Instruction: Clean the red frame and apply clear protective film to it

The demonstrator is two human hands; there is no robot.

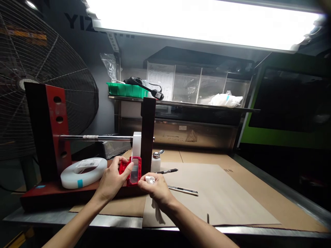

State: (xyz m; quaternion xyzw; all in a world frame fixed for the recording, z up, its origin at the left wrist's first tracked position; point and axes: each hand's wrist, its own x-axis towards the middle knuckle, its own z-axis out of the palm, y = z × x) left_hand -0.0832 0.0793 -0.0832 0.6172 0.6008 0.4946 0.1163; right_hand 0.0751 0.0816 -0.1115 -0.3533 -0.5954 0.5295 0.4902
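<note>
My left hand [113, 177] grips a red plastic frame [139, 168] with a clear window, its thumb lying across the front. Fingers of my right hand [157, 189] are curled round a crumpled white cloth or tissue [150, 179], whose tail hangs below the palm. The right fingertips meet the lower right corner of the red frame. Just behind the frame, a narrow white roll [137, 137] hangs on a metal rod [111, 138] between two uprights. A wide roll of translucent film [85, 172] lies on the red base beside my left hand.
A white dispenser bottle [156, 162], a black pen [168, 171] and another thin stick-like tool [183, 190] are on the cardboard-covered bench [212, 196]. A dark upright [148, 134] rises close behind my hands. A green bin [126, 90] sits on the shelf; a large fan [51, 65] stands left.
</note>
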